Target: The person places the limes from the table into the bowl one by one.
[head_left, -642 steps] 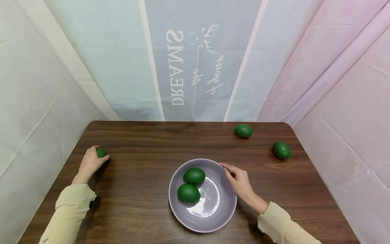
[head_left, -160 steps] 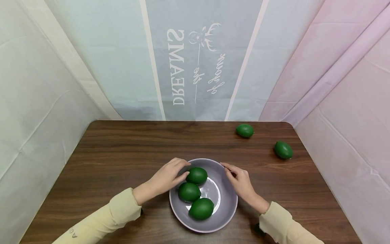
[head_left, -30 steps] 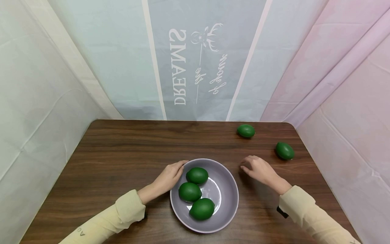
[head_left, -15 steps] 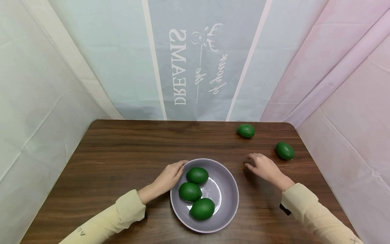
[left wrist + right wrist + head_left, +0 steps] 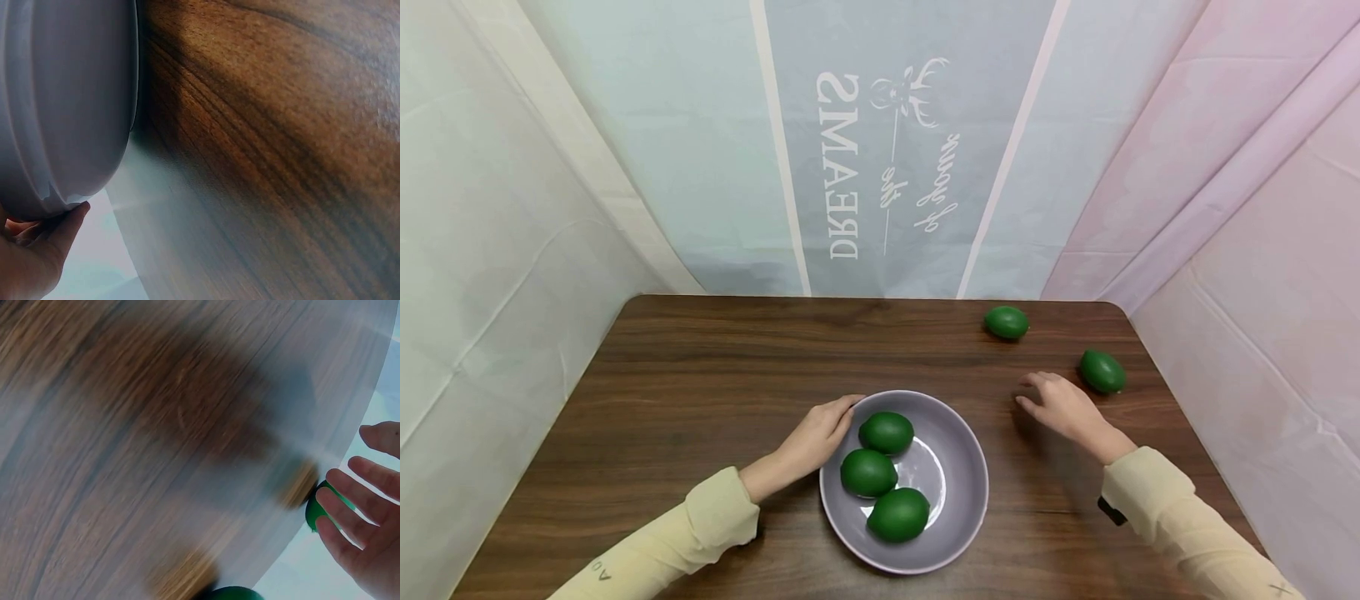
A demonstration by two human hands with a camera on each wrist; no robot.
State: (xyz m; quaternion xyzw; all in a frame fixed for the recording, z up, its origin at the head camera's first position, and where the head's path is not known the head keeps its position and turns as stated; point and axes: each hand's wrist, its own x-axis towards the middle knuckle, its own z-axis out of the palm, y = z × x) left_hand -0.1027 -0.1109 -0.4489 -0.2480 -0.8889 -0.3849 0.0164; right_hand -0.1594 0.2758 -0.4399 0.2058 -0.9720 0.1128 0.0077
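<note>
On the far grey-blue fabric curtain (image 5: 868,150) we read sideways white "DREAMS", "the" and, seemingly, "of young"; on the left pale-yellow cloth sleeve (image 5: 655,554), "A" and "O"; on the right pale-yellow cloth sleeve (image 5: 1187,521), "X".

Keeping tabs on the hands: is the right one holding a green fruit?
No, the right hand holds nothing, and the nearest green fruit lies on the table to its right.

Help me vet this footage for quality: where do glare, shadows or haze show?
Head: bright glare inside the bowl, soft shadow below the right hand; left wrist: pale haze over part of the table; right wrist: a large, soft-edged dark patch, likely shadow, plus pale haze.
</note>
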